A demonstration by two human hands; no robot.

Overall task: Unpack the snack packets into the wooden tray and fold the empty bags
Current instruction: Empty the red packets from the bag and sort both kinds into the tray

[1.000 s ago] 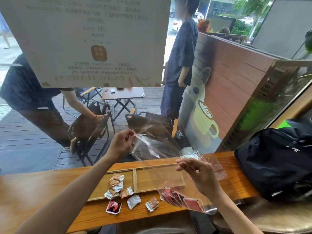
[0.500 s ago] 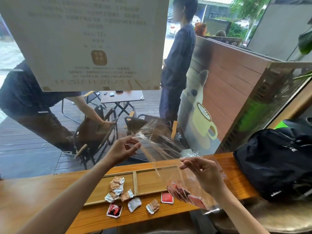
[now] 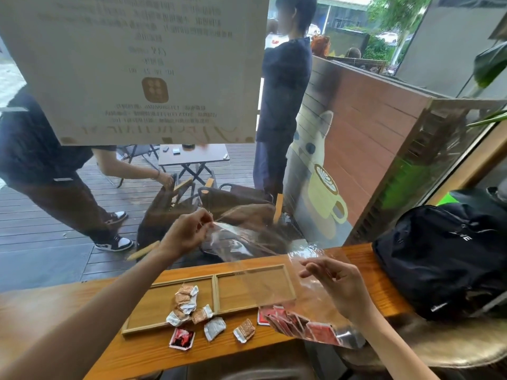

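Observation:
I hold a clear plastic bag (image 3: 263, 259) up over the counter. My left hand (image 3: 186, 231) pinches its top left corner. My right hand (image 3: 337, 286) grips its right edge lower down. Several red snack packets (image 3: 299, 322) lie bunched in the bag's bottom, which hangs past the counter's front edge. The two-compartment wooden tray (image 3: 216, 294) lies on the counter below. Its left compartment holds several brown and white packets (image 3: 186, 300); the right one shows bare wood. Loose on the counter in front are a red packet (image 3: 182, 338), a white packet (image 3: 214, 328) and a brown packet (image 3: 245, 329).
A black backpack (image 3: 444, 259) sits at the counter's right end. A window pane with a large paper notice (image 3: 137, 67) stands right behind the counter. Outside, two people, folding chairs and a small table are on the deck.
My left hand has lifted the bag's corner a little higher and my right hand has shifted right. The red packets have slid toward the bag's lower end, and one red packet has dropped near the tray.

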